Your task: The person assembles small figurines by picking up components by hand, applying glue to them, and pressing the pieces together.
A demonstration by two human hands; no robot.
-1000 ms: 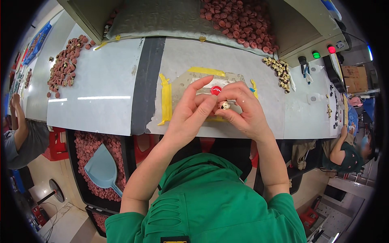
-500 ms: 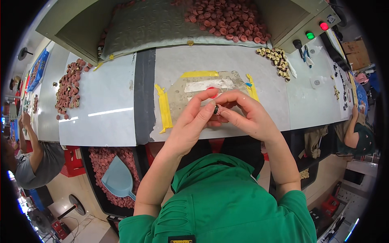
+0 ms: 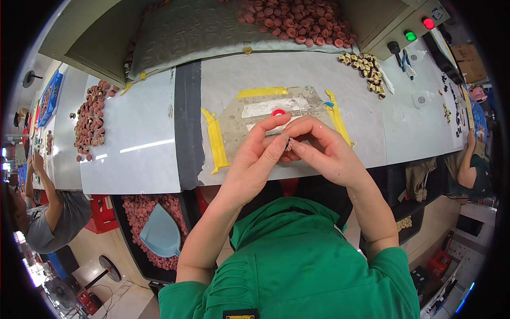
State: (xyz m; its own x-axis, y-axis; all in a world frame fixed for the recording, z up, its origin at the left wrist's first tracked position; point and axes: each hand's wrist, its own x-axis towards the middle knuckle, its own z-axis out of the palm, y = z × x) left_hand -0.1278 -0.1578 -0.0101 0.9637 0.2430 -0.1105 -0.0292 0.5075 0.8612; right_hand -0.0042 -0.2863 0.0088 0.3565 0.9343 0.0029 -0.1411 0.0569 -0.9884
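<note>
My left hand [image 3: 259,159] and my right hand [image 3: 325,154] meet over the near part of a taped work mat. Both are closed, with thumbs and fingertips pinching one small knobbly pink piece [image 3: 289,145]. A dark part shows on its left side, at the left thumb; the fingers cover most of the rest. Just beyond the fingertips lies a red round button-like disc [image 3: 278,112] on the worn mat [image 3: 228,125], which yellow tape [image 3: 214,141] holds to the table.
Pink caps [image 3: 297,24] are heaped under the hood ahead. Cream-and-dark pieces [image 3: 366,72] lie far right, finished-looking pink balls [image 3: 90,119] at left. A blue dustpan [image 3: 161,234] rests in a black bin of pink pieces. Co-workers sit at both sides.
My hands stay together on the small piece; its dark part shows less than before. The whole view has shifted slightly.
</note>
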